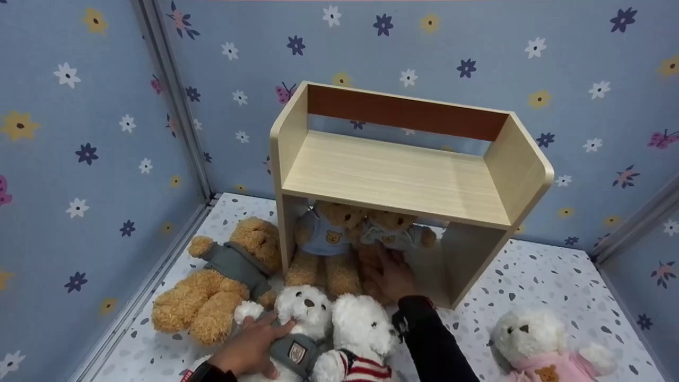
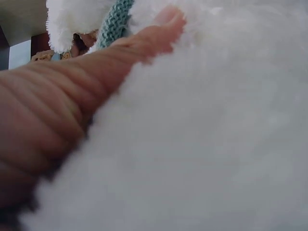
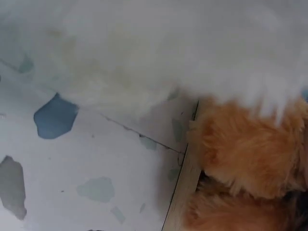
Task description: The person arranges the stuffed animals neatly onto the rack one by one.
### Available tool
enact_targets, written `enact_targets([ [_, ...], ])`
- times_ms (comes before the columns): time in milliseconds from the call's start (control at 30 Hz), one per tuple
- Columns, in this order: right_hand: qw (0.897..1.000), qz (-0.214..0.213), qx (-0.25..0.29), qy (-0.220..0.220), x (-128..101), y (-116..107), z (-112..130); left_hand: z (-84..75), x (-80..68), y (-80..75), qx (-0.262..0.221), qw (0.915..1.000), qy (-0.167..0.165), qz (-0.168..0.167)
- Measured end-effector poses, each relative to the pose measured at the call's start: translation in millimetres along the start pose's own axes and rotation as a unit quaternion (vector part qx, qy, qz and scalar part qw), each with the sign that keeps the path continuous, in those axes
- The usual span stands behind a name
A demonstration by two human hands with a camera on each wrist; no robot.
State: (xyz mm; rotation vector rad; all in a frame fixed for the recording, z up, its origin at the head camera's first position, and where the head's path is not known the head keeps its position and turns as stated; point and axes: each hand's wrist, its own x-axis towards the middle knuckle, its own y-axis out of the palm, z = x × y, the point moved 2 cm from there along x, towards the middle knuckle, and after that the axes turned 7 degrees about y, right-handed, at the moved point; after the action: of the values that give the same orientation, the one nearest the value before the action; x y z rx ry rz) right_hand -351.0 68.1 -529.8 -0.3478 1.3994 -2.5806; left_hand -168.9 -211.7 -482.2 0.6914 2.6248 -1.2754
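Note:
My left hand [image 1: 249, 345] lies with fingers spread on a white teddy bear in a grey vest [image 1: 303, 347]. In the left wrist view a straight finger [image 2: 139, 45] presses along white fur. My right hand [image 1: 395, 276] reaches into the shelf's lower compartment, its extended fingers touching a brown teddy bear in a pale hoodie [image 1: 395, 233]. Beside that bear sits a brown bear in a light blue top [image 1: 329, 233]. The right wrist view shows brown plush legs [image 3: 245, 149] at the board's edge; the right hand is out of sight there.
The wooden shelf [image 1: 398, 175] stands near the flowered back wall. A brown bear in a dark grey top [image 1: 233, 265] leans at its left. A white bear in a striped sweater [image 1: 363, 329] lies in front, and a white bear in pink [image 1: 541, 350] at the right on the speckled surface [image 1: 551, 286].

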Motion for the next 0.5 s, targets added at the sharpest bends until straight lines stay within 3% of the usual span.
enact_targets([
  [100, 1.000, -0.010, -0.014, -0.022, -1.5, -1.1, 2.0, 0.9, 0.2, -1.2, 0.007, 1.0000, 0.000, 0.004],
  [200, 0.991, -0.074, -0.059, -0.096, -4.3, -1.9, 4.6, 1.4, 0.8, -1.8, 0.009, 0.9999, -0.003, 0.008],
  [300, 0.960, -0.170, -0.128, -0.183, -7.3, -1.2, 4.9, 1.0, 0.5, -1.7, 0.004, 0.9999, -0.007, 0.011],
  [367, 0.942, -0.207, -0.155, -0.213, -8.7, -0.6, 3.8, 0.6, -0.2, -1.6, 0.002, 0.9999, -0.006, 0.011],
  [433, 0.942, -0.204, -0.157, -0.216, -8.6, -0.1, 2.1, 0.3, -0.9, -1.5, 0.000, 0.9999, -0.002, 0.010],
  [500, 0.952, -0.176, -0.145, -0.203, -8.2, -0.3, 0.9, -0.1, -2.1, -1.5, -0.001, 0.9999, 0.005, 0.009],
])
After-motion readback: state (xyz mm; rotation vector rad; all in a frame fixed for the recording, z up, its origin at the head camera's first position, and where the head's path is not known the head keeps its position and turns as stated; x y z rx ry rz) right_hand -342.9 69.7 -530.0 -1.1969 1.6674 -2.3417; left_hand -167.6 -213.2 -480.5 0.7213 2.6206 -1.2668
